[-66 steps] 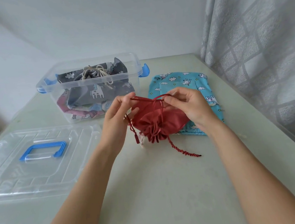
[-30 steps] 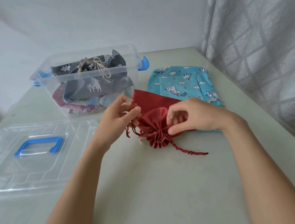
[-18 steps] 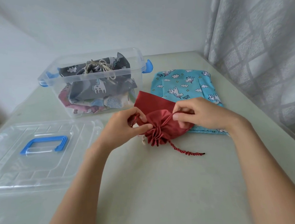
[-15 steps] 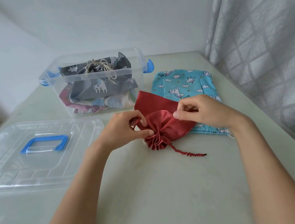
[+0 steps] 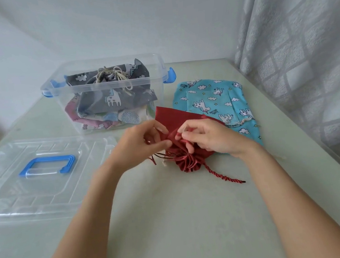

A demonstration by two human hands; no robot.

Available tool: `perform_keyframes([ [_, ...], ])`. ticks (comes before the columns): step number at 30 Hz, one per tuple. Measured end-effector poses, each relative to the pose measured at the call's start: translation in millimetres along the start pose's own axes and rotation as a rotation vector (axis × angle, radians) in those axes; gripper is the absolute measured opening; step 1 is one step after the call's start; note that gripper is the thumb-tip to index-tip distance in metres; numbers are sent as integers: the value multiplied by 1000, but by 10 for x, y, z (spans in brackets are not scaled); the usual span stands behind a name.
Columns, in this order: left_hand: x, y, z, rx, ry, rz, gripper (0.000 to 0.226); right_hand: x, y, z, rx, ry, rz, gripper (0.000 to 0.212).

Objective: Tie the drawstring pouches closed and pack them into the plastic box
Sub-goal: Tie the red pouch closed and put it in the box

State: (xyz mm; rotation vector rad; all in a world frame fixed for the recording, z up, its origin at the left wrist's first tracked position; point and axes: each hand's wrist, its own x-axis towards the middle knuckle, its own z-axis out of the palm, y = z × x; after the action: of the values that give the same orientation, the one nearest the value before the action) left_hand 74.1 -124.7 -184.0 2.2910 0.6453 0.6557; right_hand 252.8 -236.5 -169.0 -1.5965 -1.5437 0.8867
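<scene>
Red pouch [image 5: 185,146] lies on the table [image 5: 175,223], near side of the plastic box [image 5: 105,93], partly over the blue unicorn pouch [image 5: 214,100]. Since half a second ago both hands have closed in on the gathered neck: left hand [image 5: 141,144] pinches red fabric beside it, right hand [image 5: 206,137] curls fingers into the folds. Twisted cord [image 5: 223,175] trails loose toward the near right. Judgement: knot in progress, not finished; packing not yet begun.

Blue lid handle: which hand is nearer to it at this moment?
Left. The left hand works on the red pouch, just right of the lid, with the blue lid handle further left. The right hand is beyond the left, on the pouch's far side.
</scene>
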Motion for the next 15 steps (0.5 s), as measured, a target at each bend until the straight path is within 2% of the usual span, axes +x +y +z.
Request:
perform_keyframes([
  [3,-21,13,-151,-113,32,-89,12,24,50,52,-180,-5,18,10],
  [5,-40,16,-189,-55,-4,-93,12,31,59,56,-234,1,24,8],
  [10,-68,0,-119,240,-295,-114,25,19,43,45,-251,2,15,13],
  [15,-105,111,-130,295,-454,-222,41,17,34,49,-313,17,15,18],
])
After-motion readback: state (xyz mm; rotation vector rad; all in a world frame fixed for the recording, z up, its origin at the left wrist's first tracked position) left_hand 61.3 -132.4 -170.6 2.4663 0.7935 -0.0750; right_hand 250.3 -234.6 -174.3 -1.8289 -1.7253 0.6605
